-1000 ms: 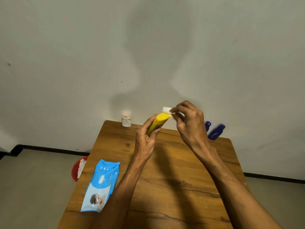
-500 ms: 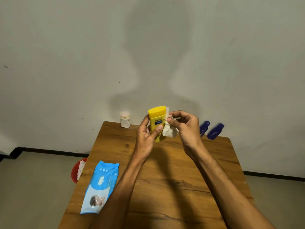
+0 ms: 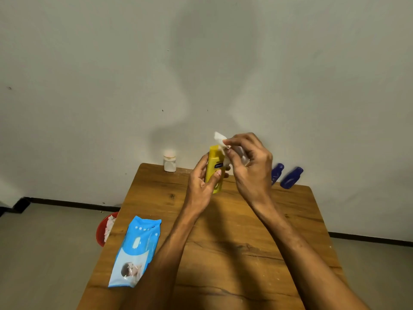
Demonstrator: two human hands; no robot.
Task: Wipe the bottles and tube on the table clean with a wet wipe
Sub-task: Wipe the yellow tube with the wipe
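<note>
Scraps of white material [image 3: 109,224] sit in a red container [image 3: 100,234] on the floor, partly hidden behind the left edge of the wooden surface [image 3: 245,242]. On the near left part of the surface lies a flat blue wipes pack [image 3: 135,251], its white flap closed. At the far edge by the wall stands a small white jar [image 3: 169,164], lid on; what is in it cannot be seen. Right of the jar, the left hand [image 3: 200,186] grips the yellow bottle [image 3: 215,168], thumb and fingers curled round its body, holding it roughly upright above the far middle of the surface. The right hand [image 3: 252,166] pinches the white wet wipe [image 3: 220,138] between thumb and fingertips and presses it on the bottle's top, one corner of the wipe sticking up. Further right, two blue bottles [image 3: 277,173] [image 3: 291,177] rest tilted, side by side, at the far edge near the wall.
</note>
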